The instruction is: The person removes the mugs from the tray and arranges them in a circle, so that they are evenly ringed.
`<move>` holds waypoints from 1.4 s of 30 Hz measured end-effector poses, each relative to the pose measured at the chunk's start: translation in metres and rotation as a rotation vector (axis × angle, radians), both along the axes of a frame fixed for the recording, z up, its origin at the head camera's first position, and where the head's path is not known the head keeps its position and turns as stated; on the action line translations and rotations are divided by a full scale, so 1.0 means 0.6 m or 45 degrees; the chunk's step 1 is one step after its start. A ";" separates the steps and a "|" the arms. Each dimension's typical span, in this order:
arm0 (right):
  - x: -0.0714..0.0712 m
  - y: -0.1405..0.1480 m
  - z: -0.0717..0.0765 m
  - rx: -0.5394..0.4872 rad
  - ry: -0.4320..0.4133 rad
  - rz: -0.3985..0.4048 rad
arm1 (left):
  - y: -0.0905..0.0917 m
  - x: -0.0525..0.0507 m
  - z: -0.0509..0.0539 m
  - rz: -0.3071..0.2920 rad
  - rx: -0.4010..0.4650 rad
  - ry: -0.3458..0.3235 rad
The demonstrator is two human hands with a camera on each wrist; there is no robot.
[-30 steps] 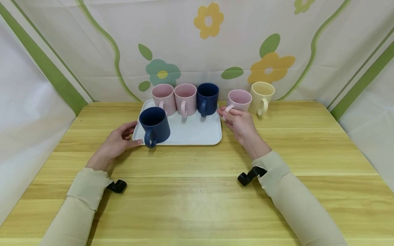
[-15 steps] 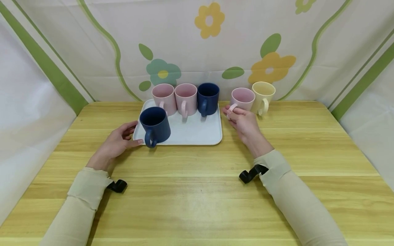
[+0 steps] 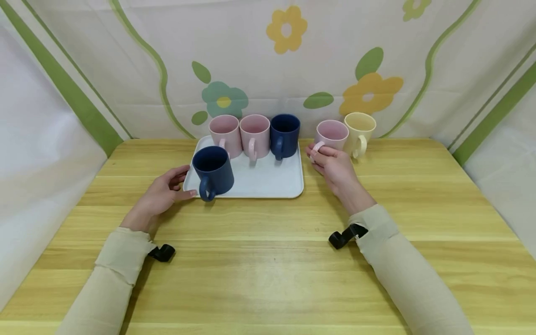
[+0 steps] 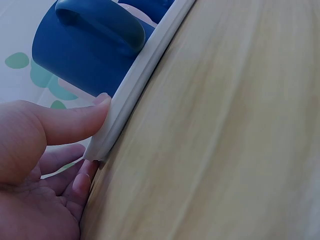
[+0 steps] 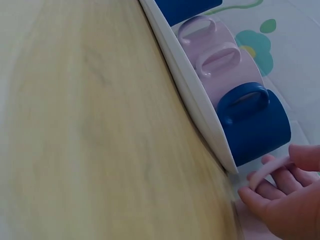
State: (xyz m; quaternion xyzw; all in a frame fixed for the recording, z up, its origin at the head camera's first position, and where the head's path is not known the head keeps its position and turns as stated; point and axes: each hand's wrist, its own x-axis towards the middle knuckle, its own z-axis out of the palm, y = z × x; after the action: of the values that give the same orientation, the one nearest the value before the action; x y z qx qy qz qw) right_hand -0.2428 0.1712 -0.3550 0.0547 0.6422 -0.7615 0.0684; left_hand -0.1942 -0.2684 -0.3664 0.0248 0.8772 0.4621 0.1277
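A white tray (image 3: pixel 268 181) holds two pink mugs (image 3: pixel 224 135) (image 3: pixel 255 135) and a blue mug (image 3: pixel 285 135) in its back row, with another blue mug (image 3: pixel 219 174) at its front left. The left hand (image 3: pixel 161 195) is at the tray's left end; in the left wrist view its thumb lies on the rim (image 4: pixel 122 100) and its fingers are by the tray's edge. Right of the tray, the right hand (image 3: pixel 337 174) holds the handle of a pink mug (image 3: pixel 332 132). In the right wrist view the fingers curl around that handle (image 5: pixel 270 167).
A yellow mug (image 3: pixel 359 128) stands just right of the pink mug, at the back of the wooden table (image 3: pixel 268 270). Behind the table hangs a white curtain (image 3: pixel 167 28) with flowers and leaves. Each wrist carries a black camera mount.
The right hand and its pink mug have moved right, away from the tray and closer to the yellow mug. The left hand stays at the tray's left end.
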 end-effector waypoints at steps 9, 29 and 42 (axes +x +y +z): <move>0.026 0.028 0.032 0.418 0.030 -0.168 | 0.010 -0.003 -0.003 0.015 0.030 -0.014; 0.086 -0.089 0.047 0.576 0.397 0.271 | 0.018 -0.004 -0.006 0.022 0.040 -0.013; 0.093 -0.191 0.031 0.346 0.267 0.580 | 0.014 -0.004 -0.005 0.027 0.025 -0.013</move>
State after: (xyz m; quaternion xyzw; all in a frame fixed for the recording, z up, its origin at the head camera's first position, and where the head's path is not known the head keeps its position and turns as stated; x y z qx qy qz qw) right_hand -0.1868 0.0568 -0.3365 -0.1612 0.7378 -0.6349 0.1630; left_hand -0.1967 -0.2601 -0.3692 0.0145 0.8722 0.4722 0.1273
